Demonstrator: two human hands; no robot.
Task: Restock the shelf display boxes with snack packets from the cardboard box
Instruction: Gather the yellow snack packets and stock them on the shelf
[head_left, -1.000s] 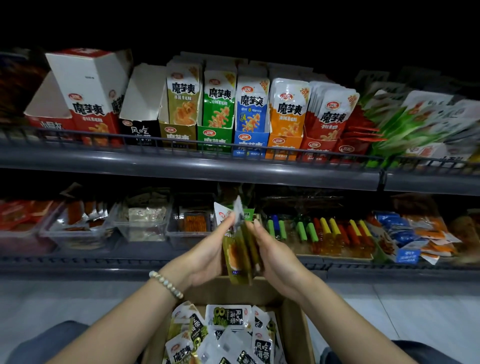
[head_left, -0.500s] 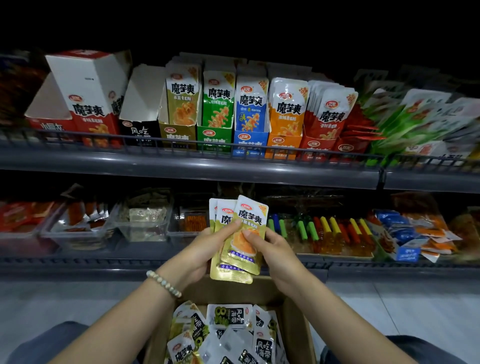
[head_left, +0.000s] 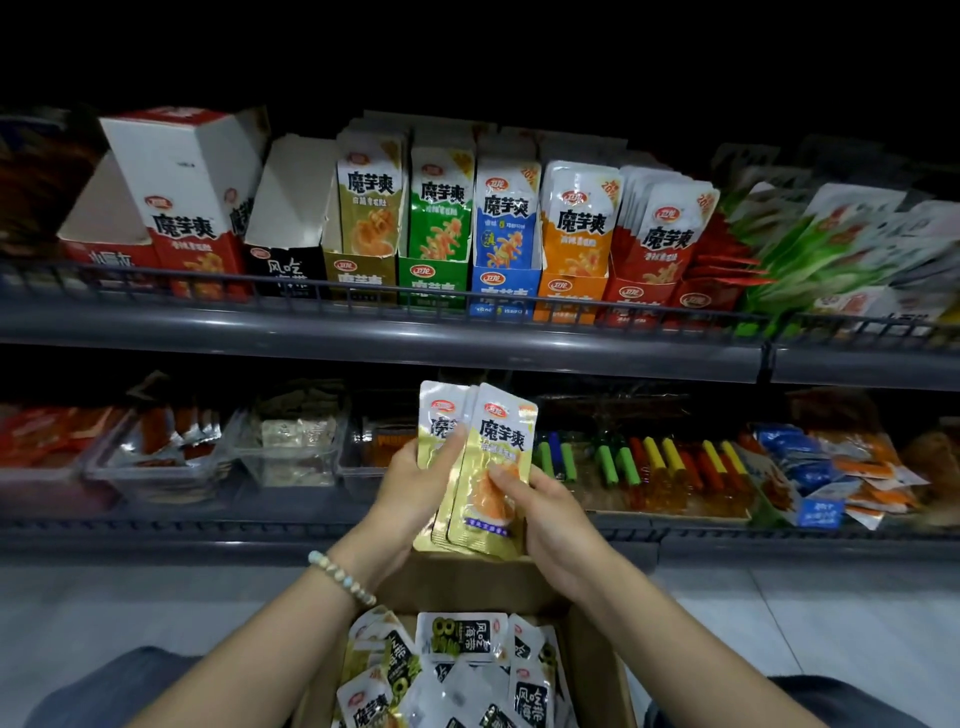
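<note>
Together left grip (head_left: 415, 491) and right grip (head_left: 551, 525) clasp upright yellow packets (head_left: 500, 441) just above the cardboard box (head_left: 467, 579) rim

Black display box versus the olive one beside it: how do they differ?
The black display box shows bare white inner walls, no packets visible; the olive display box holds upright packets. The black box's front is dark, the olive box's yellow-green. Both stand on the top shelf.

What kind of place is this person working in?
Most likely a shop's snack aisle. Grey metal shelves carry rows of branded display boxes, many packed with packets, and an open cardboard box of loose stock sits below. The left hand and right hand hold yellow packets.
</note>
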